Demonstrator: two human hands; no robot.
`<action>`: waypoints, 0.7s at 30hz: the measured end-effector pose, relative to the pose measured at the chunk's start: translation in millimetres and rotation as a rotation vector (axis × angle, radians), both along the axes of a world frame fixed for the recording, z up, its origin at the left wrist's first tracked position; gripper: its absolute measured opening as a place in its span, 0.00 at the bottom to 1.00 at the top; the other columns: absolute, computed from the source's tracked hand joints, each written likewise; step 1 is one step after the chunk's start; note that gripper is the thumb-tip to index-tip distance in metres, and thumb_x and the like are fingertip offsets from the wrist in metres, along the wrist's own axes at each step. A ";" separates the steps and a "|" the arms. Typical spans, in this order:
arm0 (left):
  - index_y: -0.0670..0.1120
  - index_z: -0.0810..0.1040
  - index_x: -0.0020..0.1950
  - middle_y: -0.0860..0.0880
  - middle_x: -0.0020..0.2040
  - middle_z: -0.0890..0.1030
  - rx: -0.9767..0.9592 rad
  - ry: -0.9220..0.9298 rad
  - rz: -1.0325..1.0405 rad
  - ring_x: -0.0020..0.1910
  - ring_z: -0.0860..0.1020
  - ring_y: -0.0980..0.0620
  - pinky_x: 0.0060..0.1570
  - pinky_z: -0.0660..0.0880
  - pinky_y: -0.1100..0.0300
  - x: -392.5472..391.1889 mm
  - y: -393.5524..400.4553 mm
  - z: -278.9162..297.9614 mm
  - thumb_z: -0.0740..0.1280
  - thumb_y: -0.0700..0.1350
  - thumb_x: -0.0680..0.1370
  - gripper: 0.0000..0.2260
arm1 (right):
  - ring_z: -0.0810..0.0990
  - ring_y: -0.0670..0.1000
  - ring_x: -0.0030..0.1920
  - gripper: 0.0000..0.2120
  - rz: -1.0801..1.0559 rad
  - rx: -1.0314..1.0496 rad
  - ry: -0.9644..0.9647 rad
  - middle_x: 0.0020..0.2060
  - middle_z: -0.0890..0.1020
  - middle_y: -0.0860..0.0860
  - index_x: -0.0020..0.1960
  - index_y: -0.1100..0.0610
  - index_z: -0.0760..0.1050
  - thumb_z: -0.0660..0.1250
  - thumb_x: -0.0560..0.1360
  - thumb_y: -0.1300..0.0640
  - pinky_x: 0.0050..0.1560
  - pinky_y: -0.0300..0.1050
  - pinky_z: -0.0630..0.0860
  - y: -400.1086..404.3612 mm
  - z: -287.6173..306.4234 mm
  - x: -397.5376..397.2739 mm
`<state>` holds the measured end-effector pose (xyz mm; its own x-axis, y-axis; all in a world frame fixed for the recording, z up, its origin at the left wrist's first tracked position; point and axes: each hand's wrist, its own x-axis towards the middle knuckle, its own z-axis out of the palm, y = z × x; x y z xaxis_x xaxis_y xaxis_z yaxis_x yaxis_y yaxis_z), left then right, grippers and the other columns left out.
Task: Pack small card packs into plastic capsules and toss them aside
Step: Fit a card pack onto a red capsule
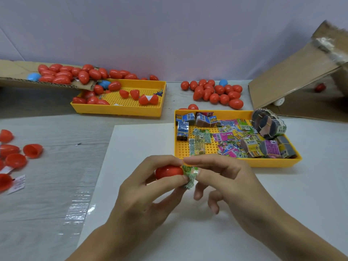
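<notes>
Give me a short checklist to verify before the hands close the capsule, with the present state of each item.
1. Left hand grips the red plastic capsule half: ok.
2. Right hand pinches the green printed card pack: ok.
3. Pack fully inside the half: not ok, it sticks out.
4. Matching second half within the hands: cannot tell.
5. More packs ready in the right yellow perforated tray: ok.

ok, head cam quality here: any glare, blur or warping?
Head view: glare streaks on the clear film at lower left; wide-angle bending tilts the cardboard box at the right edge; lighting soft, shadows faint; left hand, right hand and red capsule reasonably sharp.
</notes>
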<state>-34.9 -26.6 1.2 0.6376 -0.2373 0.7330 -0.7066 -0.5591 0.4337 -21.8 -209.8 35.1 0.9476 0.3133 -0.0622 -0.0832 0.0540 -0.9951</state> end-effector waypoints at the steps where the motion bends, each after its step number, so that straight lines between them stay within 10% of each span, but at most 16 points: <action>1: 0.41 0.86 0.47 0.45 0.54 0.80 0.005 0.005 -0.007 0.54 0.81 0.50 0.46 0.80 0.60 -0.4 0.0 0.1 0.73 0.43 0.74 0.06 | 0.81 0.50 0.30 0.12 -0.006 0.012 -0.010 0.35 0.84 0.51 0.48 0.50 0.86 0.68 0.69 0.60 0.20 0.39 0.69 -0.6 -0.9 0.8; 21: 0.48 0.85 0.46 0.46 0.52 0.82 -0.610 0.638 -0.186 0.48 0.81 0.49 0.46 0.78 0.62 0.1 -2.4 -0.6 0.76 0.47 0.69 0.07 | 0.79 0.47 0.34 0.05 -0.064 -0.155 -0.314 0.36 0.82 0.48 0.44 0.48 0.86 0.75 0.69 0.50 0.27 0.33 0.69 -4.2 -8.5 0.8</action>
<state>-34.8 -29.0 0.6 0.9565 -0.0627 0.2849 -0.2857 -0.0039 0.9583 -21.0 -213.9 26.6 0.9455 0.2620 0.1931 0.2268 -0.1048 -0.9683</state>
